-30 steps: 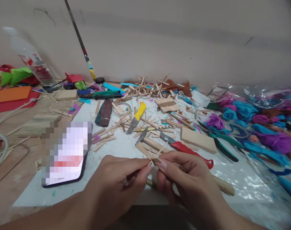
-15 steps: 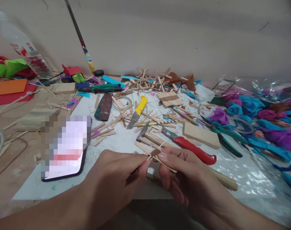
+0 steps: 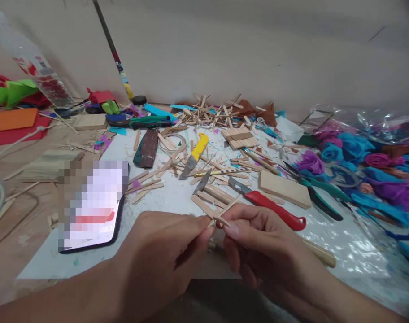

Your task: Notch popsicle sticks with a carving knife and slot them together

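Near the front edge of the table both hands hold a small piece made of crossed wooden craft sticks [image 3: 228, 207]. My left hand [image 3: 171, 244] pinches its left end between thumb and forefinger. From the right, my right hand [image 3: 258, 240] grips the other side, thumb on top and forefinger under it. One thin stick points up and to the right from the crossing. Just beyond the fingers lie a dark pointed blade [image 3: 202, 181], a wooden handle [image 3: 221, 194] and a red-handled knife [image 3: 275, 208]. The joint between the sticks is partly hidden by my fingertips.
A phone [image 3: 97, 211] lies on the left. Farther back are a yellow utility knife [image 3: 195, 154], a tape roll [image 3: 172, 142], a bundle of sticks [image 3: 240, 139] and a stick pile [image 3: 211, 112]. Green-handled scissors [image 3: 320, 197], a wood block [image 3: 284, 189] and paper flowers [image 3: 352, 148] lie right.
The crossed sticks have turned in my fingers, and the thin stick now shows longer, pointing up and right. A brown patch visible on the piece earlier is mostly out of sight.
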{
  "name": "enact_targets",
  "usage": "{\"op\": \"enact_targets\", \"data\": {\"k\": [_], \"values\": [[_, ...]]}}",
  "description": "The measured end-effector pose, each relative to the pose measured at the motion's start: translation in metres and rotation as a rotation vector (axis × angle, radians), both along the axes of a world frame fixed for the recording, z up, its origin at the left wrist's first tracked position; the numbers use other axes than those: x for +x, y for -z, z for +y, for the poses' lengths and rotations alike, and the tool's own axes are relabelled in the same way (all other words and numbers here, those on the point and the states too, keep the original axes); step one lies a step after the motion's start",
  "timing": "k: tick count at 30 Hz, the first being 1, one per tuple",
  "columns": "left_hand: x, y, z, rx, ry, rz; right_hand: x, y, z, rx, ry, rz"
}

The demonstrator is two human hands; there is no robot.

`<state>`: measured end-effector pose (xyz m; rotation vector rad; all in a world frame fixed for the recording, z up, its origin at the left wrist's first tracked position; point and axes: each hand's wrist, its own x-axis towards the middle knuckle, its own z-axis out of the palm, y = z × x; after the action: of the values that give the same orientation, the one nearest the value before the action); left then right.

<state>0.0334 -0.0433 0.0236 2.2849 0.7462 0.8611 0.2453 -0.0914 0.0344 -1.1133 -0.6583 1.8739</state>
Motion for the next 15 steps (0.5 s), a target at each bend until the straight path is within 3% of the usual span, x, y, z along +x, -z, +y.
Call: {"op": "enact_targets", "data": {"k": [5, 8, 12, 15], "values": [[0.0023, -0.0004, 0.0014, -0.151, 0.022, -0.036, -0.0003, -0.0017, 0.0024, -0.035, -0.020, -0.020], [0.0046, -0.0009, 0.0039, -0.316, -0.044, -0.015, 0.0013, 0.0028, 0.0048, 0.070, 0.046, -0.094], [0.0079, -0.0025, 0.0076, -0.660, -0.096, -0.121, 0.0076, 0.0061, 0.0079, 0.240, 0.197, -0.376], [0.0095, -0.0045, 0.0097, -0.804, -0.028, -0.233, 0.0096, 0.0038, 0.0086, 0.370, 0.172, -0.625]]}}
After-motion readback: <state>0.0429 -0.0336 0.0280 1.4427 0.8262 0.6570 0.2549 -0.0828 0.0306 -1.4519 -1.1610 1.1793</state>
